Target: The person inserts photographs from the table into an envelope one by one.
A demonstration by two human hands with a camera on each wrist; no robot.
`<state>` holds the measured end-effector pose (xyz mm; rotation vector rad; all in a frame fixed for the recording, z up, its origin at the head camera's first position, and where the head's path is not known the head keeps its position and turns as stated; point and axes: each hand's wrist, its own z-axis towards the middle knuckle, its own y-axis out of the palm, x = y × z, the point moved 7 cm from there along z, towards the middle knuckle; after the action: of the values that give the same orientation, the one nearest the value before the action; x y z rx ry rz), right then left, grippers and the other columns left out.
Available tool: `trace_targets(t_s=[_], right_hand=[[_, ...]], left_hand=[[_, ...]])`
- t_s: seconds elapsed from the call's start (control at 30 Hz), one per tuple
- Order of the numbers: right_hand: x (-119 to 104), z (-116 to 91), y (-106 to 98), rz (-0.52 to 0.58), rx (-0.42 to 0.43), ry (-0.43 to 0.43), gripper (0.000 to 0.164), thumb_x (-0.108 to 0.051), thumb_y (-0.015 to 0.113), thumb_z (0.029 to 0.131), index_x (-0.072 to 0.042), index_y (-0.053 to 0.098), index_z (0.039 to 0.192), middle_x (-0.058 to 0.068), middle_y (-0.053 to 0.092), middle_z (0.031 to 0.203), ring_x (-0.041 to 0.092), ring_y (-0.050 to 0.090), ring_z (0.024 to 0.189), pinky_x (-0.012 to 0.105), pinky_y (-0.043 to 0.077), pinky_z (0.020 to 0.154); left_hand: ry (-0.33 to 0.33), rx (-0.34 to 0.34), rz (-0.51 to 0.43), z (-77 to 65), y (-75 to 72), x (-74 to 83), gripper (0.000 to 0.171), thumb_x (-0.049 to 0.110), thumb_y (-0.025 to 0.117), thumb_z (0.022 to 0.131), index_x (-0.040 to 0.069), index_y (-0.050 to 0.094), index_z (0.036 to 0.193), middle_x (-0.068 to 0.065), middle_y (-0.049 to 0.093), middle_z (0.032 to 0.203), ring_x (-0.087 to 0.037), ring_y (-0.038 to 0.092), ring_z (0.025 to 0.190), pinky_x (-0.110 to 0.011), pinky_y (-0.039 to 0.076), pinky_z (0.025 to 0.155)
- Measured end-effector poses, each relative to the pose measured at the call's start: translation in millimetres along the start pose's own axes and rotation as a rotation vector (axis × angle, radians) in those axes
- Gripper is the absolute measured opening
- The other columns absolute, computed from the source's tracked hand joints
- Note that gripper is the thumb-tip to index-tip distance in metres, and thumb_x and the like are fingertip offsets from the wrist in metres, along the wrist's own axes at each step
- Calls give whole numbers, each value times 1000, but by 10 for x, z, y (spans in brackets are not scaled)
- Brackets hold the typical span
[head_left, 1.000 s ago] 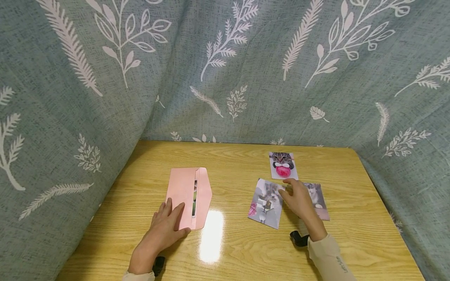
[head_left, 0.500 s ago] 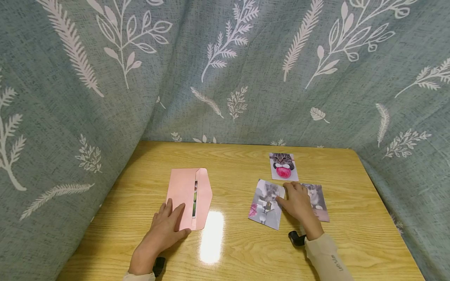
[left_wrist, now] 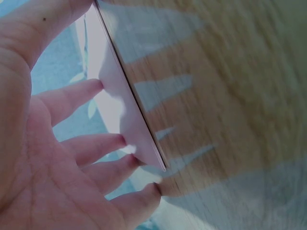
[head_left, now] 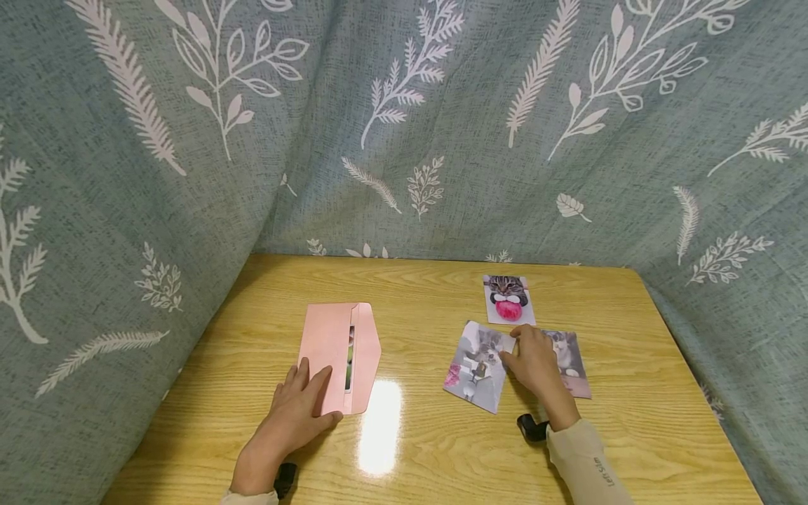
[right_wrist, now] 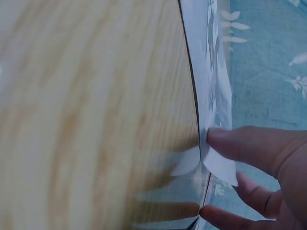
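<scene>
Fingers spread, my left hand (head_left: 290, 407) rests on a pink envelope (head_left: 318, 330), its thumb at the near edge. The envelope's flap lies unfolded to the right, and a strip of a picture shows in its opening. At the right, my right hand (head_left: 536, 361) pinches the upper right corner of a grey cat photo card (head_left: 470, 379) between thumb and index finger. In the right wrist view this card (right_wrist: 218, 165) curls up at the thumb. Another cat photo card (head_left: 571, 365) lies partly hidden behind the right hand.
Beyond the right hand lies a third photo card (head_left: 508, 301), a tabby cat with a pink ball shape. Everything sits on a wood-grain table (head_left: 416, 294). A leaf-patterned blue-green curtain (head_left: 404, 175) encloses the back and sides. A bright reflection marks the tabletop centre.
My right hand has come down onto the grey cat card's corner and taken hold of it. The card has shifted slightly, its right edge lifting. The left hand stays on the envelope.
</scene>
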<state>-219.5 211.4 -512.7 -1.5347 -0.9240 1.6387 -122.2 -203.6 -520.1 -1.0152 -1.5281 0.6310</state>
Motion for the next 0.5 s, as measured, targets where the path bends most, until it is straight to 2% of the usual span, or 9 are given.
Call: trace_targets(t_s=[0.27,0.5], right_hand=[[21,-1,-52,54,60,-23,25,-7,74,87,4,59,104,26,60,101,50,54,103,58,44,85],[32,-1,-80,245,52,19,19,-8,66,95,2,58,108,23,60,103,39,59,94,51,49,80]], left_hand=[[-8,-3,3,6,7,-2,84,36,81,84,7,41,152,-36,11,158,-54,7,145,-71,9,111],[-7,-4,3,2,6,-6,84,36,81,84,7,41,152,-36,11,158,-54,7,145,-71,8,112]])
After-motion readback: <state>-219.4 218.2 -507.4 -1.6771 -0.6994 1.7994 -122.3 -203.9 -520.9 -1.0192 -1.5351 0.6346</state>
